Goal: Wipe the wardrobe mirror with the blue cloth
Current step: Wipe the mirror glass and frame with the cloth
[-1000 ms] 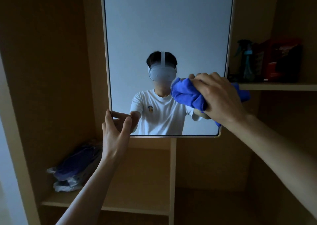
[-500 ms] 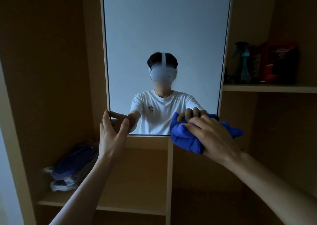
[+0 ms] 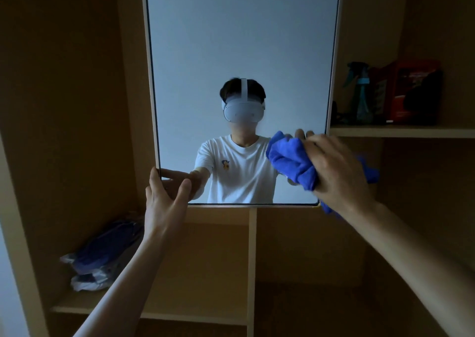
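Your white short-sleeved T-shirt [image 3: 239, 180], small yellow and blue chest emblem [image 3: 225, 164], perhaps a cartoon figure, your white headset [image 3: 243, 112], its strap [image 3: 243, 87] over dark hair [image 3: 230, 88], your left forearm [image 3: 120, 280] and right forearm [image 3: 424, 254] bare.

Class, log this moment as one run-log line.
phase: wiping | right hand: grips blue cloth against mirror, lower right | left hand: rests on mirror's lower-left corner
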Demonstrator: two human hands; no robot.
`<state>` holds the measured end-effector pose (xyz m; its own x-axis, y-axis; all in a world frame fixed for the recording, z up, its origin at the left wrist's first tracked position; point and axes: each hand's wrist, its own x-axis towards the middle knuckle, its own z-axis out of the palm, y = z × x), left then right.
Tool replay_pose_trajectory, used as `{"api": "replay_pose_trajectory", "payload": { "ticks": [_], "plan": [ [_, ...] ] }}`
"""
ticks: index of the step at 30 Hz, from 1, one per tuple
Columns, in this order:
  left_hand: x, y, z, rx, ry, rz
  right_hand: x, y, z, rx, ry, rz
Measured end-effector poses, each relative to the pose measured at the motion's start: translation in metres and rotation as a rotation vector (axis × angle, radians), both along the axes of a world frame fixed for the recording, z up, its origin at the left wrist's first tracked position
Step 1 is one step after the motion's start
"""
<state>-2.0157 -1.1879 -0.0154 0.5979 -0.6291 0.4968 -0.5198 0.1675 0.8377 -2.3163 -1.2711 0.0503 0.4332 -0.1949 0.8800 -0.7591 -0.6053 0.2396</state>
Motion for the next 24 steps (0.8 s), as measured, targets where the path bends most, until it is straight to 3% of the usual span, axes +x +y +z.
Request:
{"api": "replay_pose_trajectory", "payload": {
  "ticks": [7,9,11,12,14,16,18,24],
  "plan": [
    [0.001,-0.002,-0.003,0.008,-0.031,-0.006,0.006,0.007,-0.074,0.136,-0.125,0.055],
    [0.003,-0.001,-0.003,0.016,-0.037,-0.014,0.013,0.009,-0.073,0.189,-0.132,-0.078],
    [0.005,-0.001,-0.004,0.025,-0.051,-0.022,0.014,0.015,-0.057,0.392,-0.254,-0.197],
    [0.006,-0.001,-0.005,0.028,-0.051,-0.027,0.014,0.014,-0.054,0.365,-0.422,-0.168],
    [0.006,-0.002,-0.006,0.032,-0.045,-0.039,0.024,0.013,-0.053,0.334,-0.547,-0.122],
    [0.007,-0.002,-0.006,0.030,-0.043,-0.046,0.023,0.013,-0.057,0.388,-0.571,-0.068],
    [0.009,-0.003,-0.007,0.023,-0.047,-0.052,0.023,0.016,-0.055,0.305,-0.668,-0.067],
    [0.010,-0.004,-0.011,0.000,-0.050,-0.058,0.031,0.011,-0.054,0.286,-0.700,-0.126]
  ]
}}
